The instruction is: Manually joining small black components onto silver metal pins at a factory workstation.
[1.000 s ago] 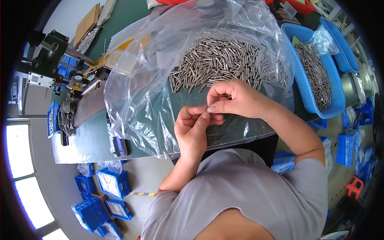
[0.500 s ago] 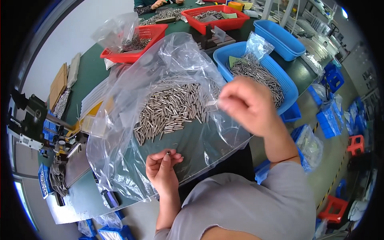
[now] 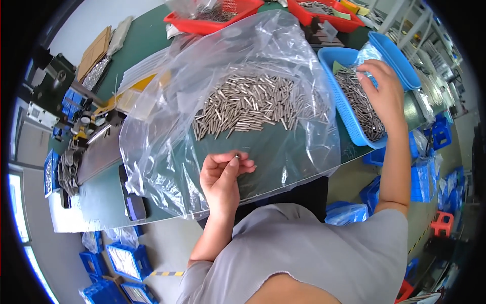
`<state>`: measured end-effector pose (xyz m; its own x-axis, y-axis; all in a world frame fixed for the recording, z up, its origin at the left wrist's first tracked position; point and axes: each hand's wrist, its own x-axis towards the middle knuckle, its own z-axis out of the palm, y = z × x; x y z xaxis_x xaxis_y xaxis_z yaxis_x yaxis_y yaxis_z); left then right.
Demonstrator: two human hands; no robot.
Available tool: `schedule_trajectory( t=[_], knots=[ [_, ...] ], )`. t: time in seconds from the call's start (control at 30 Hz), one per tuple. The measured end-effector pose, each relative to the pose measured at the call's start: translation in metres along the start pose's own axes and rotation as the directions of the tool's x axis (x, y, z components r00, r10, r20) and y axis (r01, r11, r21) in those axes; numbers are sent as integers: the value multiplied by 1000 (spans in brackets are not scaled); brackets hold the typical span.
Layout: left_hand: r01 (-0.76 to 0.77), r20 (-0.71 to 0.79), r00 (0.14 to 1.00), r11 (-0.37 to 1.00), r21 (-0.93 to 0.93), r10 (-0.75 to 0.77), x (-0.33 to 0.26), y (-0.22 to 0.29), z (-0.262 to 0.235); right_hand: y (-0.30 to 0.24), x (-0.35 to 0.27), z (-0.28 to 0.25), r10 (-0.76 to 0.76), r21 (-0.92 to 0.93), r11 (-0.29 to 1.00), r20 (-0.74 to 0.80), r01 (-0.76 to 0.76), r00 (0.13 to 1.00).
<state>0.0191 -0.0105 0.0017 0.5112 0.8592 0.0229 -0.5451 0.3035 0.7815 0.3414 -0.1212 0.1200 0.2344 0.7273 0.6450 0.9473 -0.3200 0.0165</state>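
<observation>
My left hand (image 3: 221, 183) is closed in a pinch around a small metal pin (image 3: 237, 156), seen end-on between thumb and forefinger, above the clear plastic sheet (image 3: 167, 172). Just beyond it lies a wide pile of short metal pins (image 3: 243, 104) on that sheet. Over at the right, my right hand (image 3: 383, 91) hovers above a blue perforated basket (image 3: 349, 114) filled with similar metal pins (image 3: 362, 104). Its thumb and fingertips are slightly apart, with nothing visible between them. The hand hides part of the basket's contents.
Two red baskets (image 3: 223, 20) (image 3: 336, 20) hold metal parts at the back. Another blue basket (image 3: 395, 58) stands beyond my right hand. A black bench device (image 3: 58, 76) occupies the left side. Blue crates (image 3: 126, 261) sit on the floor below the green table's edge.
My right hand has moved right, from over the sheet to above the blue basket, and its fingers have parted. My left hand keeps its pinch. The whole view has shifted.
</observation>
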Motion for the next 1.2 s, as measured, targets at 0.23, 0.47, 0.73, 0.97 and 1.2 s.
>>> schedule_trajectory(
  t=[0.23,0.47,0.73,0.97,1.2],
  knots=[
    [-18,6,1000,1000,-9,18,-2,-2,-5,-130,-14,24,-327,666,743,277,64,904],
    [2,15,1000,998,-56,-1,-2,-1,-7,-140,-25,74,-307,394,912,482,110,820],
    [17,4,1000,999,-45,-17,-1,1,-7,-161,-21,91,-368,468,873,443,139,818],
    [-75,-41,997,994,-85,71,-3,1,-11,-159,-13,87,-452,516,837,460,184,764],
    [-79,-49,996,996,-41,77,-4,2,-8,-152,-21,93,-417,622,778,397,95,818]
  ],
)
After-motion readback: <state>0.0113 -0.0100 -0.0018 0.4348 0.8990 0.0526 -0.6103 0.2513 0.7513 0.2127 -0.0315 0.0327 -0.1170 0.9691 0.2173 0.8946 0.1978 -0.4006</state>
